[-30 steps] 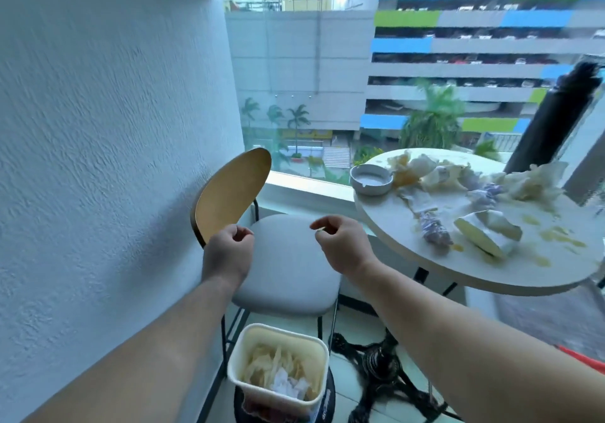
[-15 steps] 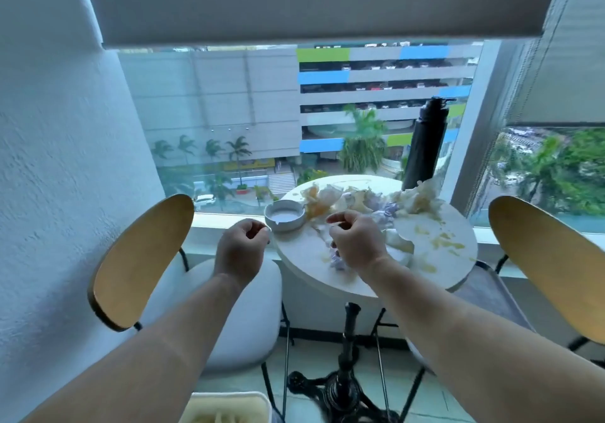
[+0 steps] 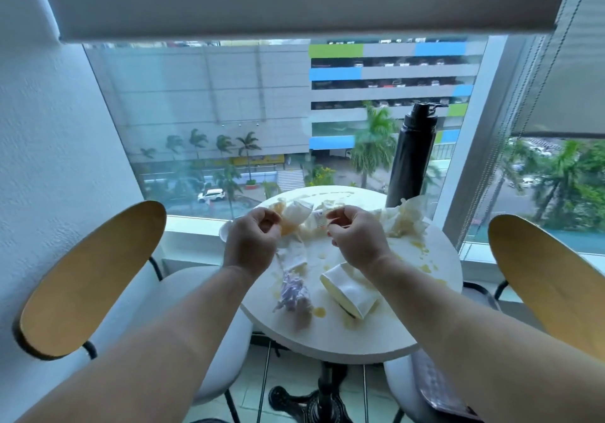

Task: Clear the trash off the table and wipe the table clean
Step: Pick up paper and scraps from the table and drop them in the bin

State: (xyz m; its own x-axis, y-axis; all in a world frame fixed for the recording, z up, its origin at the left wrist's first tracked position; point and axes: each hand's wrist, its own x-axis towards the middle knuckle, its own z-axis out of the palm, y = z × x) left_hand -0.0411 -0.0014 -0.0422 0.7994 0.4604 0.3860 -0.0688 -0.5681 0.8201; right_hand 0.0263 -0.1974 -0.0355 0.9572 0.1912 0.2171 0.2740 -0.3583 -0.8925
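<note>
Trash [image 3: 293,295] lies strewn on the counter [image 3: 327,339], a tipped cup [image 3: 350,291] among it. Right hand [image 3: 357,242] hovers, grip curled empty; left hand [image 3: 252,245] curled beside a tissue [image 3: 296,214], contact unclear.

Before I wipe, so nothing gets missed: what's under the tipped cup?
Yellow spill shows on the table right beside the cup. Whatever lies beneath its body is covered.

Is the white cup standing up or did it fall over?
Fallen over. The white paper cup lies on its side on the round table, with yellow spills beside it.
</note>
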